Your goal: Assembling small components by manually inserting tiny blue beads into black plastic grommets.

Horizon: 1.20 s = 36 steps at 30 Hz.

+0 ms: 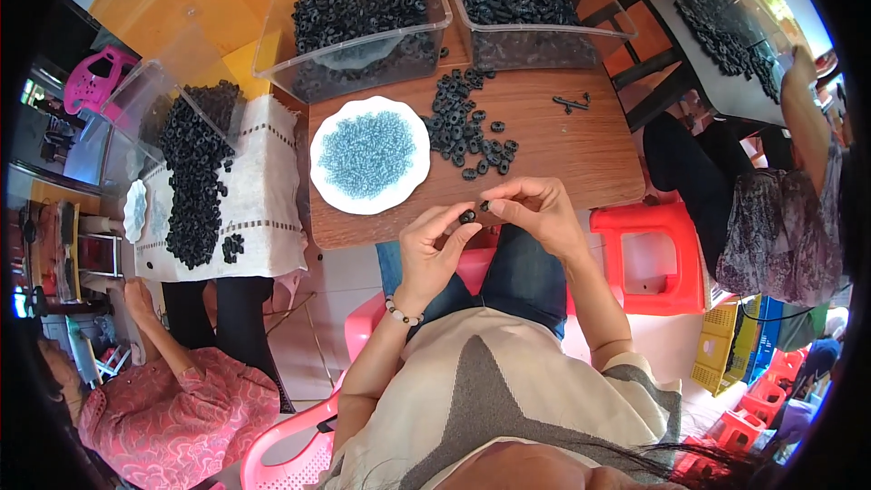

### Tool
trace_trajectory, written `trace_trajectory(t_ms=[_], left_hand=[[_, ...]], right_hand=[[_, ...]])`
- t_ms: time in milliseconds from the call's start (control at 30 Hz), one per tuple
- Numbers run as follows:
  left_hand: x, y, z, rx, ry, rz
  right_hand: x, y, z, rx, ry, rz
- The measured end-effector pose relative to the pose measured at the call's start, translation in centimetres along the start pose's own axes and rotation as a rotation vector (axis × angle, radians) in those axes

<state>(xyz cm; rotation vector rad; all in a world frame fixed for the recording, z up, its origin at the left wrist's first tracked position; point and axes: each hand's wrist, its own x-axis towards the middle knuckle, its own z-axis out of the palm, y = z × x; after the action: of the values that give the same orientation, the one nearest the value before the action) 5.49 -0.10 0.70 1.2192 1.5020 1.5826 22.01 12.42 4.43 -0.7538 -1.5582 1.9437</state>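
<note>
My left hand (433, 245) pinches a small black part (467, 216) between thumb and fingertips, just past the table's near edge. Close beside it, my right hand (537, 209) is closed on another tiny dark piece (485, 205), too small to name. The two pieces are a short gap apart. Beyond my hands, a loose pile of black parts with holes (460, 118) spreads over the brown table (581, 159). To the left of the pile, a white scalloped plate (319, 172) holds many small blue-grey translucent pieces (370, 154).
Two clear bins (363, 59) (544, 32) full of black parts stand at the table's far side. A black branched stick (572, 103) lies at the right. Co-workers sit left (181, 399) and right (780, 227) beside heaps of black parts. A red stool (649, 218) stands right.
</note>
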Motion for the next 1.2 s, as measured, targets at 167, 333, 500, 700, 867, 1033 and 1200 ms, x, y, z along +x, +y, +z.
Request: trace_trajectory(t_ms=[167, 333, 500, 700, 867, 1033, 1200], left_hand=[[0.0, 1.6, 0.3, 0.125, 0.023, 0.087], [-0.1, 1.2, 0.4, 0.138, 0.025, 0.105], [-0.3, 1.1, 0.5, 0.168, 0.018, 0.115], [-0.5, 0.9, 0.8, 0.204, 0.008, 0.116], [-0.5, 0.9, 0.8, 0.219, 0.004, 0.127], [-0.5, 1.1, 0.8, 0.239, -0.003, 0.116], [-0.5, 0.9, 0.7, 0.250, -0.005, 0.128]], right_hand=[[-0.8, -0.4, 0.6, 0.113, -0.035, -0.028], [-1.2, -0.2, 0.5, -0.015, -0.034, -0.040], [-1.7, -0.8, 0.4, -0.196, -0.005, 0.009], [-2.0, -0.8, 0.3, -0.201, -0.005, 0.023], [-2.1, -0.4, 0.2, -0.174, -0.004, 0.037], [-2.2, -0.5, 0.4, -0.182, 0.014, 0.031], [-2.4, -0.6, 0.8, -0.281, 0.044, 0.013]])
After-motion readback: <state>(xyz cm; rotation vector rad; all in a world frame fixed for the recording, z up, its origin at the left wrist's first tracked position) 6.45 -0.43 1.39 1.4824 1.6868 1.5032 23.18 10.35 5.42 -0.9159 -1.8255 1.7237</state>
